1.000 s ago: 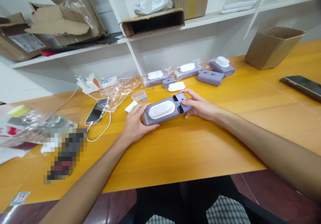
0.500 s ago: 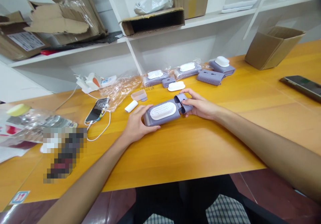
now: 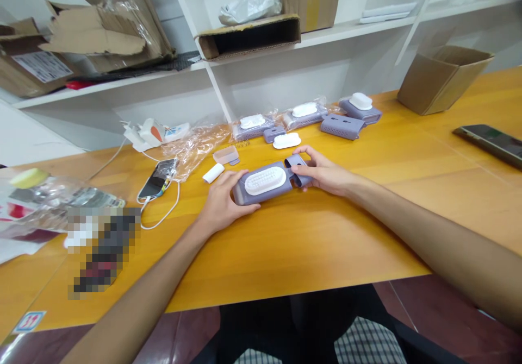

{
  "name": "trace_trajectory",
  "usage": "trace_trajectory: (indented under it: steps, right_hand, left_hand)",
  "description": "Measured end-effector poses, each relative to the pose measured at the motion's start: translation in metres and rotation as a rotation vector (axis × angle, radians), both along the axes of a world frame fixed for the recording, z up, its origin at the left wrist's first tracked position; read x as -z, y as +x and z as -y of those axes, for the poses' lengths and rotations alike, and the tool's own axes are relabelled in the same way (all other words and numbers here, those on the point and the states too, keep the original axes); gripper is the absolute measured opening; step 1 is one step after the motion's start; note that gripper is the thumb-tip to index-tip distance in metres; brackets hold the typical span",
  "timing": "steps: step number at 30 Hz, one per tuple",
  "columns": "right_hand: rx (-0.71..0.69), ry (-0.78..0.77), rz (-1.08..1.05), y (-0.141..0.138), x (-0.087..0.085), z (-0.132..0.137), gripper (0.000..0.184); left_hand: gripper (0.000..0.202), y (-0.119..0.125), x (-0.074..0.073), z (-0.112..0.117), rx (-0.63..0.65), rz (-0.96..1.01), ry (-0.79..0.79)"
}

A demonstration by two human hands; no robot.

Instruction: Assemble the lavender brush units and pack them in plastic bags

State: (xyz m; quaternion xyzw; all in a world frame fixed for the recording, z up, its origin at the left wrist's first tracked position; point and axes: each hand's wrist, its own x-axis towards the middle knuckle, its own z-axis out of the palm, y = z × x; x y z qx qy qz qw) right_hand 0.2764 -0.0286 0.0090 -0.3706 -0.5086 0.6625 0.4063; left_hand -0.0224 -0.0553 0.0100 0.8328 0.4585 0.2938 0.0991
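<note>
A long purple plastic case with a white oval brush pad on top (image 3: 263,183) lies on the orange table (image 3: 310,233). My left hand (image 3: 220,201) grips its left end, thumb along the front edge. At the case's right end sits a small purple end piece (image 3: 297,166), and my right hand (image 3: 324,171) pinches it with the fingers closed round it. A white oval pad (image 3: 286,140) and a small purple part (image 3: 274,133) lie just behind the case.
Several more purple cases, some in clear bags, line the back of the table (image 3: 304,115). A phone on a cable (image 3: 157,179), a white cylinder (image 3: 213,173), a cardboard box (image 3: 442,79) and a dark tablet (image 3: 489,142) lie around. White shelves hold torn cartons.
The case and both hands have stayed almost in place. The purple end piece sits slightly closer against the case's right end than before.
</note>
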Motion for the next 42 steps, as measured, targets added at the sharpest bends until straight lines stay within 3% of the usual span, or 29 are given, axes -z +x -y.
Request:
trace_trajectory:
  steps: [14, 20, 27, 42]
  right_hand:
    - [0.054, 0.057, 0.036, -0.005, 0.004, 0.002, 0.060]
    - [0.008, 0.071, 0.028, -0.005, 0.006, 0.003, 0.048]
    - [0.076, 0.190, 0.160, -0.008, 0.002, 0.006, 0.034]
    - [0.071, 0.370, 0.359, -0.009, 0.008, 0.005, 0.040]
  left_hand:
    - [0.079, 0.006, 0.002, 0.006, -0.034, -0.045, 0.042]
    - [0.078, 0.008, 0.001, 0.008, -0.058, -0.069, 0.073]
    - [0.076, 0.009, 0.001, 0.011, -0.057, -0.079, 0.079]
    - [0.075, 0.011, 0.000, 0.011, -0.057, -0.076, 0.067]
